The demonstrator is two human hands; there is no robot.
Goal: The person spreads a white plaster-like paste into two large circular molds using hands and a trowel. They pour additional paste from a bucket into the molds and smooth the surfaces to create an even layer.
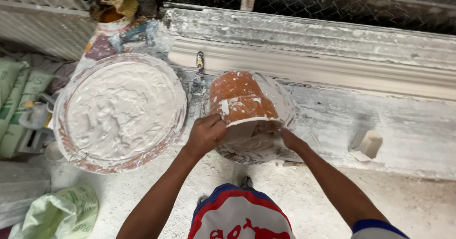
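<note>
The left hand [205, 133] grips the tilted orange bucket [242, 101] at its rim, fingers closed; the right hand [289, 139] reaches inside, grip hidden. Bucket extends toward 12 o'clock on the worktop [403, 129].

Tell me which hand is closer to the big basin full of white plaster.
Left. The left hand grips the orange bowl's rim just right of the plaster basin; the right hand is on the bowl's far side.
</note>
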